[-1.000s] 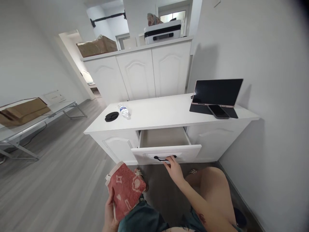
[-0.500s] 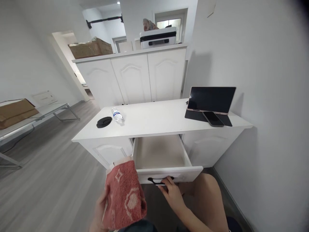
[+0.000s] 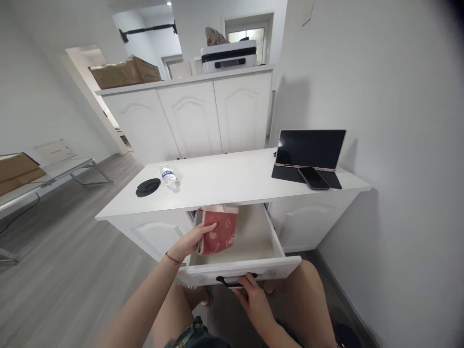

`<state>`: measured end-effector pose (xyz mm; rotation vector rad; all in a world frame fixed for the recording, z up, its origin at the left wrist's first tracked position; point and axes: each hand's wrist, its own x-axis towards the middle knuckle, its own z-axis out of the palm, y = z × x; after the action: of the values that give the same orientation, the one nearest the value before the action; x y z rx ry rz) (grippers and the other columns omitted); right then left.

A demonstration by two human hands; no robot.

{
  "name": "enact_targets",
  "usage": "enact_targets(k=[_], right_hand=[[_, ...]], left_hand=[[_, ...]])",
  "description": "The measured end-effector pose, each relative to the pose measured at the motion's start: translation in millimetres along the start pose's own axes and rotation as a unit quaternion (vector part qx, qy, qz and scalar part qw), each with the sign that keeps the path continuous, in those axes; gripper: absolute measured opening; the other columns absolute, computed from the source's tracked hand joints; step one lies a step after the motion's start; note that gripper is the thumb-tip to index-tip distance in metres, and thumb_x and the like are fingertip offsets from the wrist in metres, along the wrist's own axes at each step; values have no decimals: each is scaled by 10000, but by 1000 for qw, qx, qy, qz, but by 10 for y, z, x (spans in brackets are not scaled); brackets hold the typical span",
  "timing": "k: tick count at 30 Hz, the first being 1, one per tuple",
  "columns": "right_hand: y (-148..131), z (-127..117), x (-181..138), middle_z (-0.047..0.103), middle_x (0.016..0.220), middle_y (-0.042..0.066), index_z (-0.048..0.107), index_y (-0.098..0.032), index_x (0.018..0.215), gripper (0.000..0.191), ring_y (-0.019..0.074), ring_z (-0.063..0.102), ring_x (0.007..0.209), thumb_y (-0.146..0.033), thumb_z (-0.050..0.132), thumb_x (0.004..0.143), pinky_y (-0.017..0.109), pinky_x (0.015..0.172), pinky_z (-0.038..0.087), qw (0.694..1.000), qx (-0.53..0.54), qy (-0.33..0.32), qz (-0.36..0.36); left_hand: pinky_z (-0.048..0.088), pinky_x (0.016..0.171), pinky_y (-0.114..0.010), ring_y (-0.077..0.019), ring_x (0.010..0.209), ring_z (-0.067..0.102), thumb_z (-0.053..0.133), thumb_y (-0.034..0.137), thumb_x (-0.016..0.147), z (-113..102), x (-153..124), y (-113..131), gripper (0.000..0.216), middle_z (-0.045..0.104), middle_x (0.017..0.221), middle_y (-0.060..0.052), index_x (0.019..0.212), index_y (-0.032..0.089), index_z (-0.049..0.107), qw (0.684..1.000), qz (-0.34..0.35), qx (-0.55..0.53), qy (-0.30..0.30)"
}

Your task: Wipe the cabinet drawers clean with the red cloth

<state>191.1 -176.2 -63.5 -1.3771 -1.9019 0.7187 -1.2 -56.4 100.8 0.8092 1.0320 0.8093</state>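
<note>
Gripped in my left hand [image 3: 194, 240] is a folded red towel [image 3: 221, 231] with pale patterns. It is in the left part of the pulled-out white drawer [image 3: 259, 241]; whether it touches the drawer's floor I cannot tell. My thumb lies on top of the cloth, and the other fingers are hidden beneath it. At the drawer's front, my right hand [image 3: 253, 299] has its fingers hooked round the black handle [image 3: 228, 282]. The rest of the drawer's inside is bare.
On the white cabinet top [image 3: 217, 181] are a plastic bottle [image 3: 169, 178], a black round case [image 3: 148, 187], a tablet [image 3: 310, 150] on its stand and a phone [image 3: 313, 178]. A wall [image 3: 406, 169] rises at the right. My knees flank the drawer.
My left hand has carried the red towel from in front of the drawer, forward and right, into it. My right hand stays on the handle. The view has shifted slightly.
</note>
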Motion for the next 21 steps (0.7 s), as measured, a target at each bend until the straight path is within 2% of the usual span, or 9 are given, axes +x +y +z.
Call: enact_targets(k=[2,4,7,9,12,15,17,21], right_hand=[[8,5,2,602,969,49,600,-240,931,155,176,635,659,-316,469,898,284,601,491,1000,-2,7,0],[1,2,2,605,960,44,603,-239,919,143,174,630,641,-309,481,892,283,590,487,1000,-5,10,2],[-17,-6,-1,604,965,46,603,-230,915,137,166,620,614,-292,484,891,284,589,485,1000,-8,5,9],[-22,-9,-5,601,973,50,602,-224,916,131,162,617,613,-276,484,890,282,591,484,1000,-7,2,10],[-21,-9,-10,600,971,47,602,-224,928,122,156,608,608,-256,492,884,284,608,487,1000,7,2,9],[-19,-9,-8,604,974,46,611,-227,925,119,156,609,619,-231,506,869,285,620,490,1000,20,7,12],[-18,-6,-2,608,976,49,617,-227,915,119,169,622,659,-217,513,858,282,621,491,1000,22,11,16],[-2,3,8,606,980,55,614,-223,914,111,179,626,675,-223,521,853,283,610,490,1000,15,4,17]], left_hand=[[521,683,-298,-206,732,678,600,335,798,51,256,-40,219,726,817,-88,886,143,660,990,-13,142,-17],[501,667,-309,-218,724,658,527,397,816,124,511,-115,281,703,747,-84,792,142,644,948,-26,318,-10],[468,688,-346,-261,734,623,579,402,755,318,831,-280,286,645,629,-85,637,143,607,911,-33,411,9],[451,728,-359,-268,769,600,600,405,732,496,963,-420,275,626,619,-74,630,149,610,898,-34,439,-3],[453,728,-357,-250,762,584,622,502,696,741,1039,-635,346,626,630,-46,740,163,667,882,-66,463,-67],[470,698,-382,-263,779,590,463,668,744,854,1072,-784,585,664,744,-75,977,180,686,820,-132,527,-181],[458,775,-419,-289,896,586,399,663,780,860,1121,-833,635,681,918,-104,1136,194,636,775,-122,576,-230],[302,988,-520,-362,1198,435,587,536,710,847,1266,-898,604,597,1236,-103,1237,240,576,731,-83,624,-263]])
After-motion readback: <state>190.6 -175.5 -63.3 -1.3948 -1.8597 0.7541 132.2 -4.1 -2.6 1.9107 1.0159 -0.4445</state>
